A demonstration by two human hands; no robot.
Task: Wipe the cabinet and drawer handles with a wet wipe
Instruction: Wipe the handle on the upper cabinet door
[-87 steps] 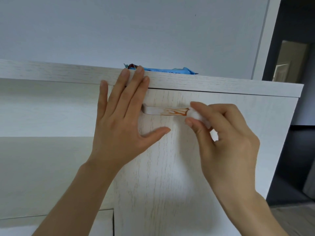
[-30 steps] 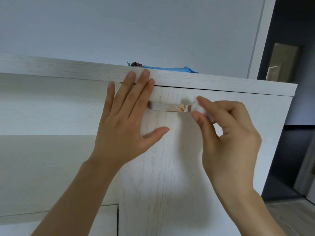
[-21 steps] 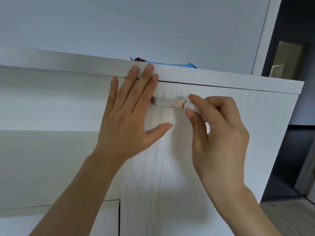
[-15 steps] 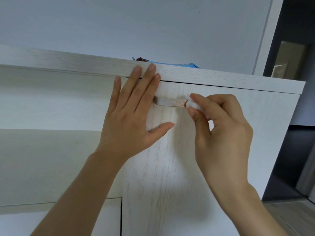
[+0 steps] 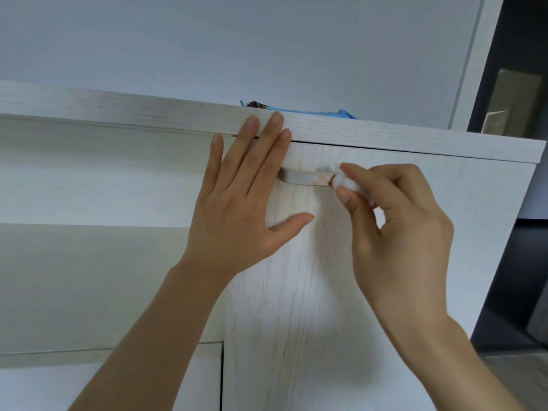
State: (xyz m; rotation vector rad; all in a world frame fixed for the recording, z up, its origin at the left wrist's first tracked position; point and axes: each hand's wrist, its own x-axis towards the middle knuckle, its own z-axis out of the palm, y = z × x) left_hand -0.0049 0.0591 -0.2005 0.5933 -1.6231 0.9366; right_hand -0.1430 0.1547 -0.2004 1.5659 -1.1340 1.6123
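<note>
A pale cabinet door [image 5: 311,292] carries a horizontal white handle [image 5: 302,177] near its top, smeared orange-brown at its right part. My right hand [image 5: 397,232] pinches a bunched white wet wipe [image 5: 345,183] between thumb and fingers and presses it on the handle's right end. My left hand [image 5: 243,197] lies flat on the door with straight fingers, its fingertips reaching the cabinet's top board and covering the handle's left end.
A blue wipe packet [image 5: 299,108] lies on the cabinet top [image 5: 118,108], behind the front edge. An open shelf recess [image 5: 89,173] lies left of the door. A dark doorway [image 5: 522,143] stands to the right, past the white wall trim.
My right hand with the wipe has slid left and right along the handle's right part; less of the orange smear shows now. My left hand stays flat on the door.
</note>
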